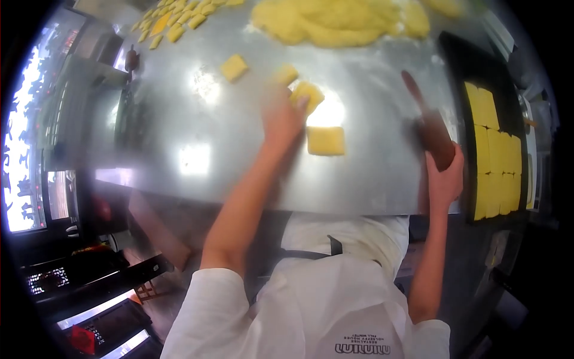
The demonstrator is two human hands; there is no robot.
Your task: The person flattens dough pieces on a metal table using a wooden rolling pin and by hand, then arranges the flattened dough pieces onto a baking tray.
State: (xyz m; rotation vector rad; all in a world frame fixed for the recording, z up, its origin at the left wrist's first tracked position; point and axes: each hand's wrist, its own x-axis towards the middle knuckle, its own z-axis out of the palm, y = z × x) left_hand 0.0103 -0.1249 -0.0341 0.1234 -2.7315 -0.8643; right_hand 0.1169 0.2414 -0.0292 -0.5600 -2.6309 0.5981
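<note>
My left hand (282, 119), blurred by motion, pinches a small yellow dough piece (309, 96) above the metal table; its thumb shows over the dough. Another dough piece (287, 74) lies just beyond the fingers. A flat, square dough piece (326, 140) rests nearer to me, and one more (234, 67) sits farther left. On the right, my right hand (447, 173) is wrapped round the near end of a brown rolling pin (438, 139), whose far handle points away from me.
A large yellow dough mass (341, 23) lies at the table's far side. Many small dough pieces (175, 32) are at the far left. On the right stands a black tray (457, 60) with rows of flat yellow dough squares (496, 152). The metal table's (149, 155) near edge is by my waist.
</note>
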